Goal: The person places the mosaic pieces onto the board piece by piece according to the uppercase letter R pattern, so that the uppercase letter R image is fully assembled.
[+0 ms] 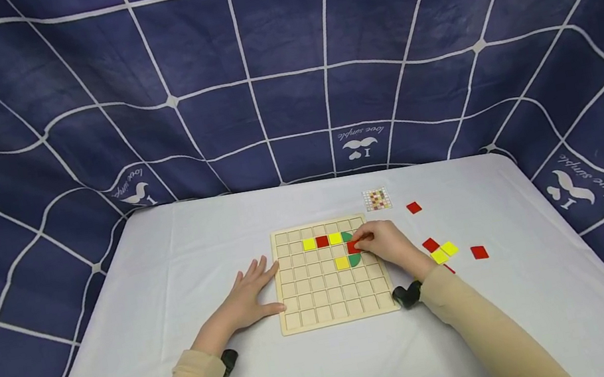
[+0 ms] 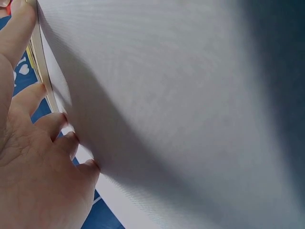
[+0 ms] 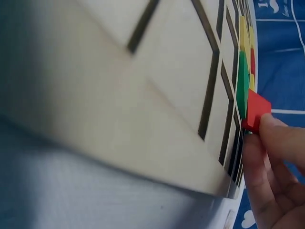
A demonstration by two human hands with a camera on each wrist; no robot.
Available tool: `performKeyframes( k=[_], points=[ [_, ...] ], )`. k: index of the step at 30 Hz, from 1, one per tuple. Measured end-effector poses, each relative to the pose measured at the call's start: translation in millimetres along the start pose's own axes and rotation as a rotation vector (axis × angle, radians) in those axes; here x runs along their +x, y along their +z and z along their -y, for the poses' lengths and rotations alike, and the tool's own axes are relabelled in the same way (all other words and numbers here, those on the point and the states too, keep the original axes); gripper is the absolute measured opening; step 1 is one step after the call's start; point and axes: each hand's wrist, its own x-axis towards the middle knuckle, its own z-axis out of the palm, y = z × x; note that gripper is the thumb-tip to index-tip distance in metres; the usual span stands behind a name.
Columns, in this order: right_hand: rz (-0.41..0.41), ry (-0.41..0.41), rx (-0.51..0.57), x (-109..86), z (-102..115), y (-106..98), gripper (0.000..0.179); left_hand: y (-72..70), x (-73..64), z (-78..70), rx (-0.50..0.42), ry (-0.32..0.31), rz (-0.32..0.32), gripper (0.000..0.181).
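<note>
A light wooden grid board (image 1: 302, 286) lies on the white table. My right hand (image 1: 386, 242) pinches a red square tile (image 3: 258, 107) between thumb and fingertips, over a cell near the board's right side. In the right wrist view that tile is tilted, its lower edge at the grid, beside a green piece (image 3: 242, 86). My left hand (image 1: 243, 301) lies with fingers spread at the board's left edge, thumb and index fingertip touching it. In one row sit two yellow tiles, a red tile (image 1: 321, 241) and a green rounded piece (image 1: 346, 236). Lower sit a yellow tile (image 1: 342, 263) and another green piece (image 1: 355, 260).
Right of the board, loose red and yellow tiles (image 1: 449, 249) lie in a small group, partly behind the right forearm. Single red tiles lie farther right (image 1: 479, 252) and toward the back. A small printed pattern card (image 1: 377, 199) is behind the board. A dark blue curtain (image 1: 288, 110) surrounds the table.
</note>
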Motion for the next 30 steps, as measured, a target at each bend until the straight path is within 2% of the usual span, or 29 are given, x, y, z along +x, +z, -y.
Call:
performKeyframes(
  k=[7, 12, 15, 20, 25, 30],
  points=[
    [0.01, -0.074, -0.195, -0.2, 7.9, 2.0, 0.019, -1.4, -1.1, 0.3, -0.005, 0.002, 0.001, 0.096],
    [0.009, -0.073, -0.244, -1.7, 11.8, 2.9, 0.018, -1.6, -1.4, 1.0, -0.011, 0.008, 0.002, 0.095],
    [0.017, -0.066, -0.214, -3.0, 10.7, 1.7, 0.017, -1.9, -1.6, 1.0, -0.018, 0.009, 0.005, 0.095],
    [0.026, -0.025, -0.1, -9.7, 4.6, -9.1, 0.019, -2.5, -2.1, 0.2, -0.026, 0.009, 0.005, 0.095],
    [-0.012, 0.053, 0.019, -17.7, -7.6, -31.0, 0.022, -2.7, -2.0, -0.1, -0.021, 0.007, 0.006, 0.095],
    [-0.037, 0.131, 0.057, -25.4, -28.0, -54.7, 0.029, -1.3, -0.7, 1.0, -0.013, 0.003, 0.008, 0.095]
  ],
)
